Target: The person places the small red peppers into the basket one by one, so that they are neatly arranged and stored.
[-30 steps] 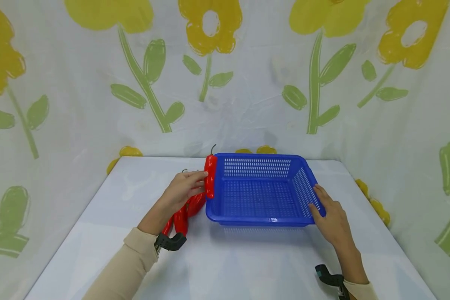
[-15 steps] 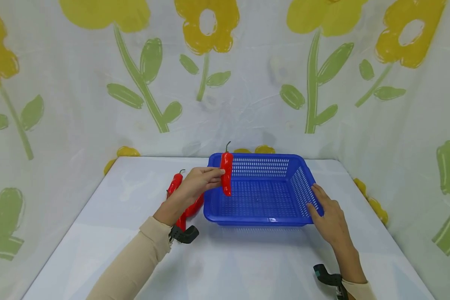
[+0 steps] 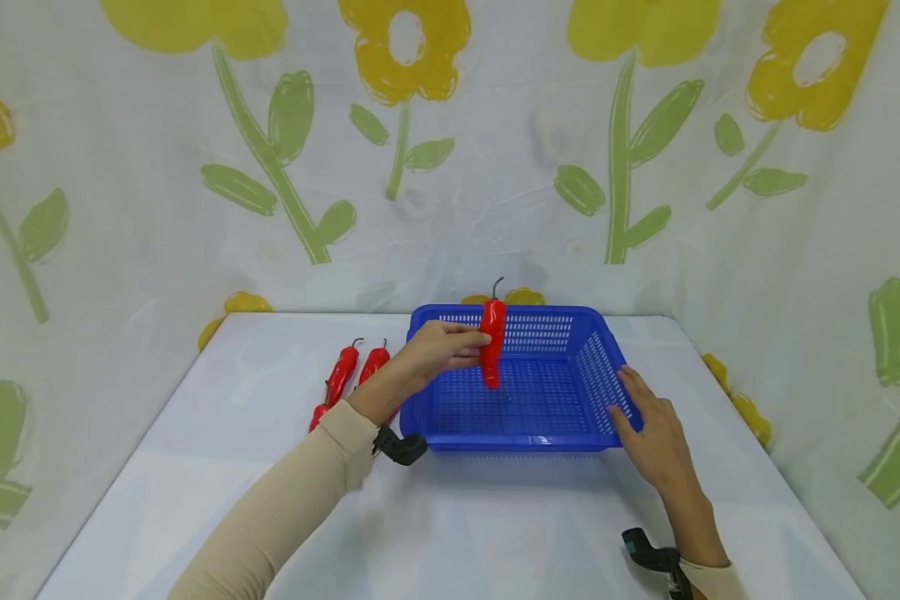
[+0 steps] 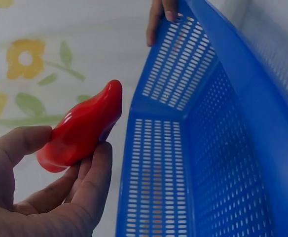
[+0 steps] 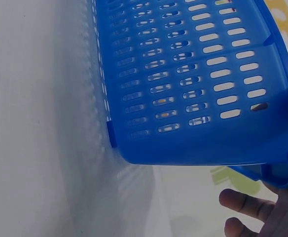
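Observation:
My left hand (image 3: 437, 350) pinches a red chili pepper (image 3: 492, 358) between thumb and fingers. In the head view the pepper stands roughly upright over the blue plastic basket (image 3: 487, 442), its thin stem at the top. The left wrist view shows the same pepper (image 4: 85, 131) beside the basket's slotted wall (image 4: 154, 187). At the basket's right side my right hand (image 3: 658, 437) holds the rim, thumb on the inner side and fingers outside. In the right wrist view some of its fingers (image 5: 247, 205) extend beyond the basket's corner. Inside the basket I see only its bare mesh floor.
Several more red peppers (image 3: 342, 372) lie on the white table (image 3: 255, 467) left of the basket, partly hidden by my left forearm. A white cloth with printed flowers (image 3: 487, 208) hangs behind the table and along its sides.
My left hand has carried the pepper rightward, from the basket's left rim to over its inside. The peppers on the table show more now. My right hand stays at the rim.

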{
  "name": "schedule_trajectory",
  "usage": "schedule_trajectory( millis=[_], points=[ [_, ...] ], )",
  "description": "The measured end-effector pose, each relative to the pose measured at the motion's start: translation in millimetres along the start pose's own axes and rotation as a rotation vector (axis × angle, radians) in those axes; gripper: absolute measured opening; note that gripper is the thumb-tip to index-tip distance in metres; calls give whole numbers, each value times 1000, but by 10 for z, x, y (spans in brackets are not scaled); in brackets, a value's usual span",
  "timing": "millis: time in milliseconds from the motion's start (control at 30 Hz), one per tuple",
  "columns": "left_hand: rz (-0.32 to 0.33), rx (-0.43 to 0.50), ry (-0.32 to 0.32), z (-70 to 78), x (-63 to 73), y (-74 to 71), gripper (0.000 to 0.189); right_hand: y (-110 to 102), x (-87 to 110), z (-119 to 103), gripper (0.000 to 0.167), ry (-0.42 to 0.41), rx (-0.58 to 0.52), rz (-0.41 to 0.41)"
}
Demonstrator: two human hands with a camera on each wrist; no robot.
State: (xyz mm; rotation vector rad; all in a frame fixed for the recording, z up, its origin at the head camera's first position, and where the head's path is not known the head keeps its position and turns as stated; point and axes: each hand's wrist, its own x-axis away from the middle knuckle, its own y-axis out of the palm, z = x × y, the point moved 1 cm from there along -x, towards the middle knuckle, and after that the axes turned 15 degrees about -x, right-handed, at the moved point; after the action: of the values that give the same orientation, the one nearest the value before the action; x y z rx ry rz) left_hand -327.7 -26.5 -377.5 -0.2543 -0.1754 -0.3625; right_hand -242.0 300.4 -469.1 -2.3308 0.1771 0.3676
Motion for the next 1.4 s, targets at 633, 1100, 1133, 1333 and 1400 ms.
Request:
schedule_trajectory(
  millis=[633, 1100, 1133, 1333, 1400],
  points=[
    [-149, 32, -67, -34, -418, 512, 33, 63, 56, 25, 60, -18, -19, 24],
    [-239, 12, -130, -52, -720, 811, 23, 76, 48, 14, 60, -5, -21, 20],
    [-245, 10, -133, -53, -741, 831, 23, 74, 44, 9, 59, -7, -17, 23],
    [-268, -51, -171, -57, -892, 924, 26, 59, 26, -7, 59, 2, 0, 37],
    [-271, -70, -188, -78, -939, 948, 27, 57, 22, -10, 59, 13, 0, 34]
  ],
)
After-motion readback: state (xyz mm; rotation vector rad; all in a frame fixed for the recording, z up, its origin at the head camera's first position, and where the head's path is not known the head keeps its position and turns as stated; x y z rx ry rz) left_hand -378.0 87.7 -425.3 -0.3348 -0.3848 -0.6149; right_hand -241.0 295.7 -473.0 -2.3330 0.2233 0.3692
